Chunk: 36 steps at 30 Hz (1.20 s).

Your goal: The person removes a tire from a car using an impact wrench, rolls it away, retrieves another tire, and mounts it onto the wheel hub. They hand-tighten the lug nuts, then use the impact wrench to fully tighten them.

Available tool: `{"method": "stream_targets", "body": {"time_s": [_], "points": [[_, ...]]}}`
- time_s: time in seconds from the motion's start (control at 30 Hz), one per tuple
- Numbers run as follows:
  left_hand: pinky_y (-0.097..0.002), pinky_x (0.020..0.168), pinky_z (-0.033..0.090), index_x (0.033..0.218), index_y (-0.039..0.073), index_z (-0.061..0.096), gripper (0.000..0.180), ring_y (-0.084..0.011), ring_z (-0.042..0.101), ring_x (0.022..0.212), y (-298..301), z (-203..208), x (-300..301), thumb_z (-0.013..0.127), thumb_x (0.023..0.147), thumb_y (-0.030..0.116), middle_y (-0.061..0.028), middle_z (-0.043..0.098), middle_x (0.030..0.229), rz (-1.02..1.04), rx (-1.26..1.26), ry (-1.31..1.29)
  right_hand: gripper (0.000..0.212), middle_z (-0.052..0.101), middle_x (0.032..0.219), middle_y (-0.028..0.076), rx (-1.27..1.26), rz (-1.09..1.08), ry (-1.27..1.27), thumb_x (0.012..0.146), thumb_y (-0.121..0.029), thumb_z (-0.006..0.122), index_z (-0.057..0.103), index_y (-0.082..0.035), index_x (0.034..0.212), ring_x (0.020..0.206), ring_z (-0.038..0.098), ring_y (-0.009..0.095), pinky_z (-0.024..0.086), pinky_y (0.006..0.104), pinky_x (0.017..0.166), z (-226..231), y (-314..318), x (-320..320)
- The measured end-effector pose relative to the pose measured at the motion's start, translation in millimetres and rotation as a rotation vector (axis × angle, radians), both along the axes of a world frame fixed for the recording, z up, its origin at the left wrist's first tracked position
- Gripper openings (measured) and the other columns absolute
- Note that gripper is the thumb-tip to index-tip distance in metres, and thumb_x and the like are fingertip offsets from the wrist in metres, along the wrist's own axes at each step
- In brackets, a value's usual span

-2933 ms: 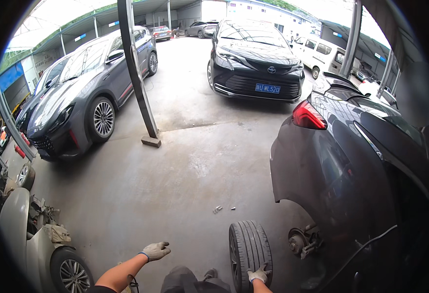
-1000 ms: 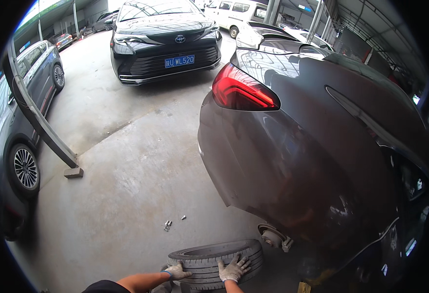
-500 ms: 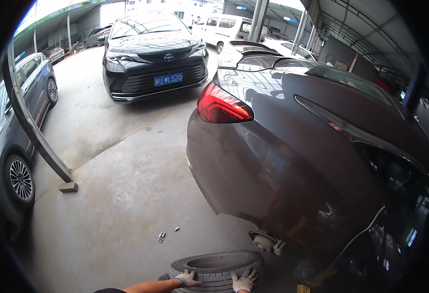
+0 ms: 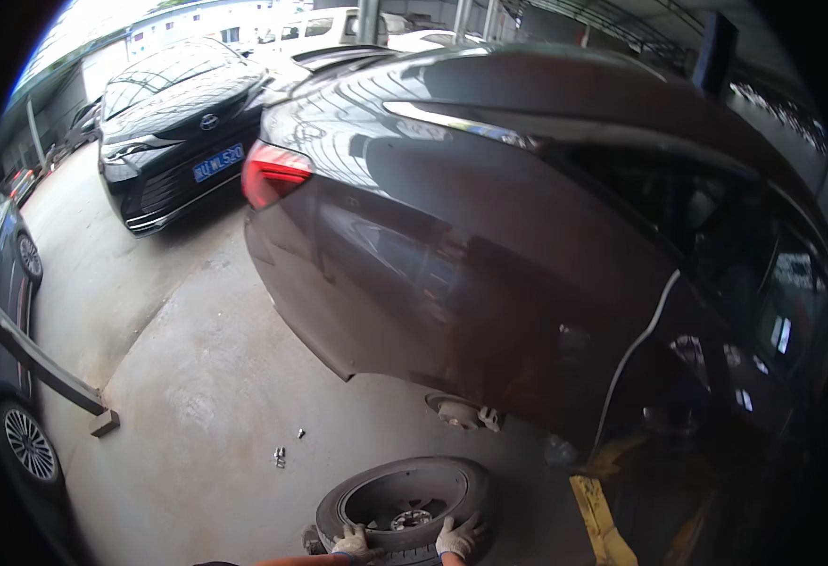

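A black-tyred car wheel (image 4: 334, 505) is tilted low in front of me, its dark rim and hub showing. My left hand (image 4: 351, 543), in a pale work glove, grips the near side of the tyre. My right hand (image 4: 458, 537), gloved alike, holds it farther right, fingers spread over the tyre's edge. Beyond the wheel, the bare brake disc and hub (image 4: 458, 412) show under the dark brown car (image 4: 414, 264), where no wheel is mounted. The underside of the tyre is hidden.
Several small metal pieces, apparently wheel bolts (image 4: 280, 458), lie on the concrete floor left of the wheel. A yellow lift arm (image 4: 603, 524) reaches under the car at right. A slanted post (image 4: 41, 363) with a block at its foot stands left. A black car (image 4: 183, 141) is parked behind.
The wheel has tipped so more of its rim faces me, both hands staying on the tyre. My view has turned right, shifting the parked cars and the bolts leftward.
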<state>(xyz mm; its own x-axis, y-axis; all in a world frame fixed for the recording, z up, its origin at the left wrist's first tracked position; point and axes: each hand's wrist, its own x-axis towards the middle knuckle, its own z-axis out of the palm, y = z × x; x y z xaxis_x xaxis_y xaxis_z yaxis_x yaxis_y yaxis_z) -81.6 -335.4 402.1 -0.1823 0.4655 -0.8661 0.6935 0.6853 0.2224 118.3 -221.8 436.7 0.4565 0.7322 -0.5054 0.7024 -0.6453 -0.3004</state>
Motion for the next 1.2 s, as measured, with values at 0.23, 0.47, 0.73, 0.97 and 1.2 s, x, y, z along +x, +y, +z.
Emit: {"method": "stream_targets", "body": {"time_s": [0.23, 0.47, 0.73, 0.97, 1.2], "points": [[-0.0543, 0.095, 0.050, 0.154, 0.015, 0.013, 0.105, -0.0347, 0.048, 0.127, -26, -19, 29, 0.078, 0.078, 0.049, -0.0212, 0.039, 0.147, 1.195, -0.131, -0.202, 0.081, 0.030, 0.152, 0.026, 0.151, 0.066, -0.225, 0.081, -0.057, 0.061, 0.038, -0.016, 0.147, 0.137, 0.028, 0.050, 0.026, 0.0613, 0.111, -44, 3, -7], [-0.0531, 0.079, 0.054, 0.135, 0.009, 0.046, 0.068, -0.0292, 0.062, 0.102, -20, -93, 7, 0.075, 0.078, 0.031, -0.0160, 0.060, 0.120, 1.339, 0.176, -0.152, 0.080, 0.030, 0.152, 0.025, 0.037, -0.006, -0.217, 0.082, -0.060, 0.058, 0.038, -0.019, 0.148, 0.136, 0.029, 0.050, 0.027, 0.0664, 0.106, -41, 24, -4], [-0.0409, 0.085, 0.053, 0.130, -0.002, 0.050, 0.064, -0.0283, 0.062, 0.103, 88, -33, 6, 0.071, 0.078, 0.028, -0.0206, 0.064, 0.116, 1.210, 0.328, -0.210, 0.090, 0.033, 0.152, 0.026, -0.063, -0.255, -0.162, 0.085, -0.075, 0.044, 0.027, -0.020, 0.154, 0.136, 0.033, 0.051, 0.025, 0.0725, 0.102, -82, 71, 23], [-0.0427, 0.086, 0.052, 0.141, 0.001, 0.044, 0.069, -0.0328, 0.065, 0.106, 199, 14, 2, 0.066, 0.085, 0.035, -0.0230, 0.062, 0.125, 0.601, 0.595, -0.114, 0.081, 0.048, 0.146, 0.017, 0.274, -0.090, -0.146, 0.086, -0.065, 0.050, 0.041, -0.013, 0.148, 0.134, 0.043, 0.038, 0.035, 0.0470, 0.110, -79, 146, 53], [-0.0578, 0.114, 0.025, 0.150, 0.008, 0.031, 0.109, -0.0440, 0.027, 0.143, 205, -41, -6, 0.084, 0.063, 0.048, -0.0221, 0.029, 0.155, -0.507, 1.017, 0.231, 0.055, 0.055, 0.135, 0.023, 0.719, 0.063, 0.039, 0.092, -0.042, 0.058, 0.056, -0.008, 0.135, 0.123, 0.051, 0.044, 0.039, 0.0503, 0.105, -164, 144, 95]]}}
